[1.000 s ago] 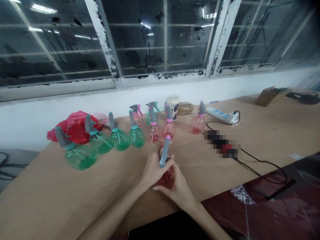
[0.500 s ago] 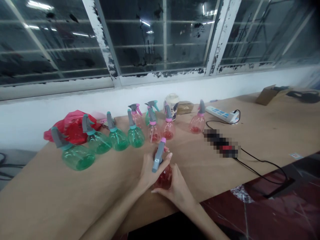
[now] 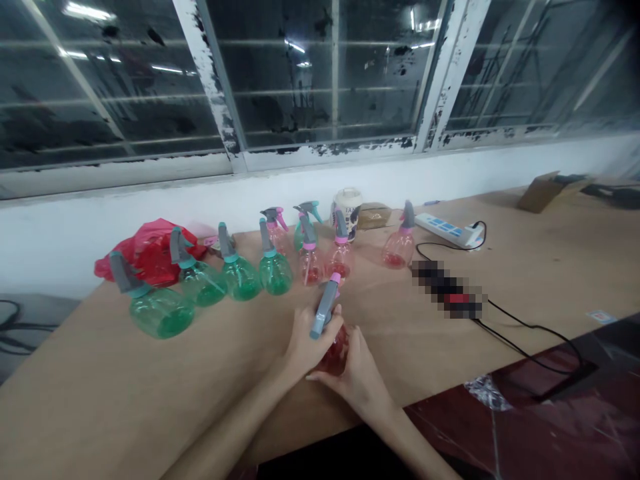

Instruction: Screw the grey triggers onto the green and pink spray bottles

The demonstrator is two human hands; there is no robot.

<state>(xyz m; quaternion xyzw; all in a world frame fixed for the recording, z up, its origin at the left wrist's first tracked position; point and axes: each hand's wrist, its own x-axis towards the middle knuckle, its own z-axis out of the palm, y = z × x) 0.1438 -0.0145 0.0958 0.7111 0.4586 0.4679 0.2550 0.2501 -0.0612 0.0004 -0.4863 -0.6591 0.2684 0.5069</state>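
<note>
Right in front of me is a pink spray bottle (image 3: 336,355) with a grey and pink trigger head. My left hand (image 3: 307,340) is closed around its neck, just under the trigger head. Lower down, my right hand (image 3: 359,370) wraps the bottle's body from the right, thumb toward me. Beyond my hands stand more pink spray bottles, the nearest being one with red liquid (image 3: 340,257) and another beside it (image 3: 311,263). To their left is a row of green spray bottles, including this one (image 3: 276,275). My fingers hide part of the held bottle.
A red plastic bag (image 3: 155,250) lies behind the green bottles. Against the wall are a paper cup (image 3: 349,200) and a brown package (image 3: 374,215). On the right are a power strip (image 3: 447,231), a black cable (image 3: 525,327) and an open cardboard box (image 3: 540,192).
The view has shifted slightly, so everything sits a little further right. The trigger head is tilted slightly more to the right. Both hands keep their hold on the spray bottle.
</note>
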